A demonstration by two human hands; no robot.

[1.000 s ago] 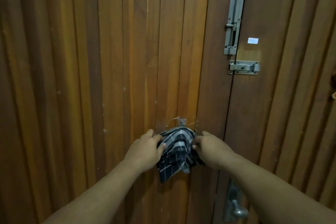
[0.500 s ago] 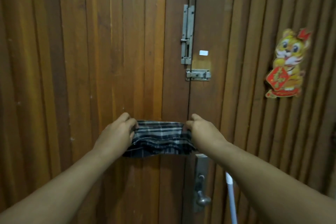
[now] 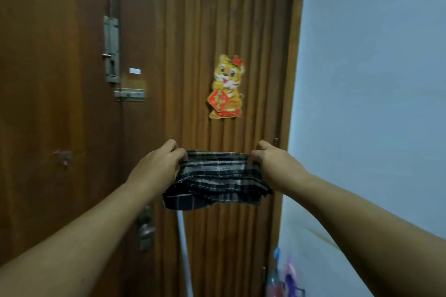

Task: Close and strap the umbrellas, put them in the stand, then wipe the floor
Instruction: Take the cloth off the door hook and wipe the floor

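Fingers of left hand (image 3: 160,164) and right hand (image 3: 274,164) pinch the plaid cloth (image 3: 214,179), fingertips hidden behind it

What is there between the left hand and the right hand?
In the head view, the plaid cloth spans the gap: left hand and right hand each pinch one end, its folds sagging below.

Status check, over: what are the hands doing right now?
Left hand and right hand each grip an end of the dark plaid cloth, stretched between them. Brown wooden door ahead. Floor out of view.
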